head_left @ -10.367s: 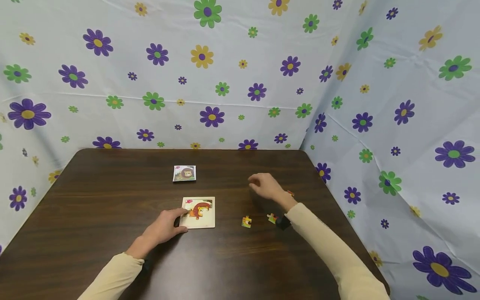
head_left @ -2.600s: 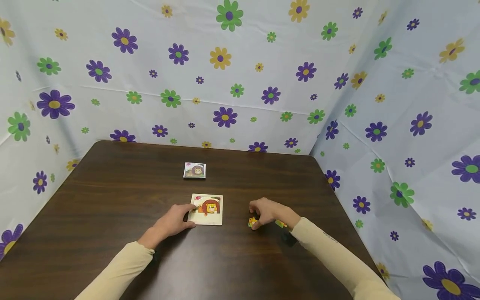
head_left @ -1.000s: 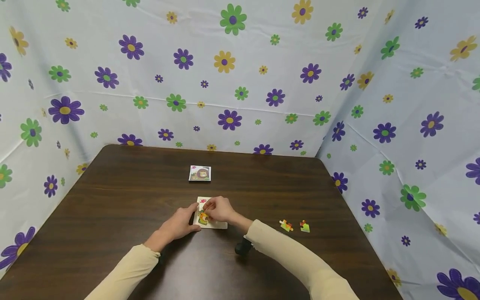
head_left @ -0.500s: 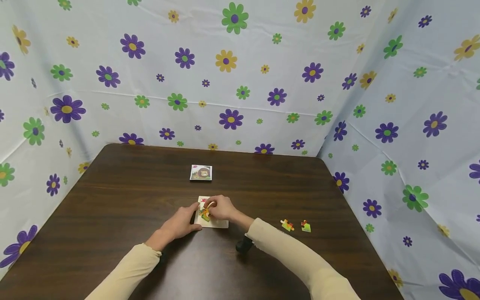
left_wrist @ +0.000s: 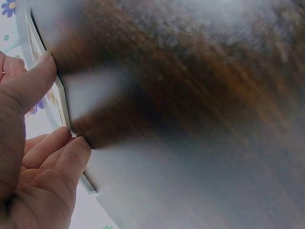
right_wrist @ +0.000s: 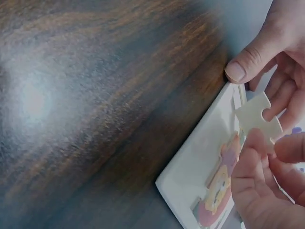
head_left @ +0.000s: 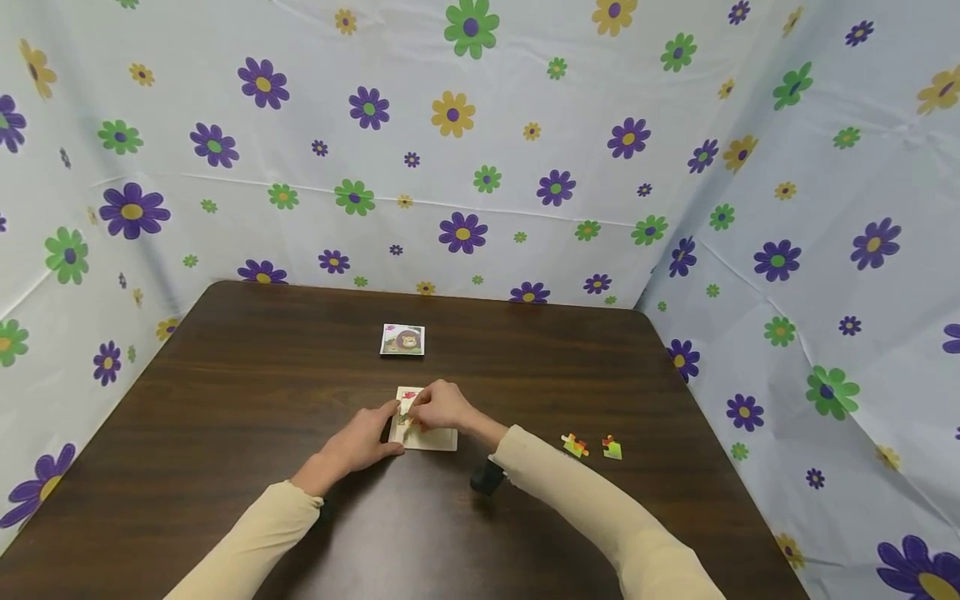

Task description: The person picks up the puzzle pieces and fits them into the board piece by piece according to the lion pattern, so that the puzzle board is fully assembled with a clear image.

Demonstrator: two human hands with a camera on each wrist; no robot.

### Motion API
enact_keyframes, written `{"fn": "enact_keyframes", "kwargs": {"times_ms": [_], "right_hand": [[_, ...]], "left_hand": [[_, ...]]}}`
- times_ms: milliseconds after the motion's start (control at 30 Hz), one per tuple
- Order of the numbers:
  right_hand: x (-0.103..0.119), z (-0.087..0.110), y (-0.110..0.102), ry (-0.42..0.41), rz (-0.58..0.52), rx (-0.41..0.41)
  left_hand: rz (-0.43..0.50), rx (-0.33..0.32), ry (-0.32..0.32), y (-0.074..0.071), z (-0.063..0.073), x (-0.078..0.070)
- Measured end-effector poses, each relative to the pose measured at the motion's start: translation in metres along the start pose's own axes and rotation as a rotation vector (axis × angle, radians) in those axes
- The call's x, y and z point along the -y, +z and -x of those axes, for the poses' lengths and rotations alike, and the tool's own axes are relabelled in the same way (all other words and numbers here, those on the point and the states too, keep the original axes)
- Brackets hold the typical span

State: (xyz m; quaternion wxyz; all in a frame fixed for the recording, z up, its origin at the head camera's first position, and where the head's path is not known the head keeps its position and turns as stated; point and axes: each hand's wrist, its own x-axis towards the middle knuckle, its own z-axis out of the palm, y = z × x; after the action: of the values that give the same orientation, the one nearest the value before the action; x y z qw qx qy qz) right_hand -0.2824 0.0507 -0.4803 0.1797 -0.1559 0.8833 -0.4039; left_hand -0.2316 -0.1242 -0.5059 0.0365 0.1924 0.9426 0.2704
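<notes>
In the head view, a pale wooden puzzle board [head_left: 442,442] lies on the table with part of a lion picture set in it. My left hand [head_left: 357,442] grips its left side, the thumb at the near edge and fingers at the far part. My right hand [head_left: 448,407] is over the board and pinches a jigsaw piece [right_wrist: 258,116]. The right wrist view shows this piece tilted up above the board, close to the left thumb, its plain pale side towards the camera. My right hand hides much of the picture in the head view.
Two loose jigsaw pieces [head_left: 574,445] lie on the dark wooden table [head_left: 525,533] to the right. Behind the board is a small lion picture card [head_left: 402,340]. Flowered cloth [head_left: 480,150] hangs along the back and sides.
Since the earliest frame, the lion's face has been added to the board. My right hand took a piece from the right and brought it over the board, where its tilt has changed. The left hand stayed.
</notes>
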Motion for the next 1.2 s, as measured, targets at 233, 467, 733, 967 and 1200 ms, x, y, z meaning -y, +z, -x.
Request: {"fn": "enact_keyframes", "kwargs": {"times_ms": [233, 467, 733, 967, 1200], "right_hand": [[0.001, -0.003, -0.006, -0.081, 0.119, 0.052], [-0.001, -0.003, -0.008, -0.087, 0.15, 0.04], [-0.001, -0.006, -0.015, -0.185, 0.246, -0.033], [-0.002, -0.008, -0.012, -0.284, 0.304, -0.056], [-0.005, -0.005, -0.008, -0.259, 0.163, 0.0]], "left_hand": [[-0.013, 0.004, -0.006, 0.0, -0.001, 0.001], [-0.014, 0.01, -0.006, -0.001, 0.0, 0.0], [-0.02, 0.007, -0.006, -0.001, -0.001, 0.001], [-0.027, 0.008, -0.009, -0.002, 0.0, 0.001], [-0.017, 0.008, -0.004, -0.002, 0.0, -0.001]]}}
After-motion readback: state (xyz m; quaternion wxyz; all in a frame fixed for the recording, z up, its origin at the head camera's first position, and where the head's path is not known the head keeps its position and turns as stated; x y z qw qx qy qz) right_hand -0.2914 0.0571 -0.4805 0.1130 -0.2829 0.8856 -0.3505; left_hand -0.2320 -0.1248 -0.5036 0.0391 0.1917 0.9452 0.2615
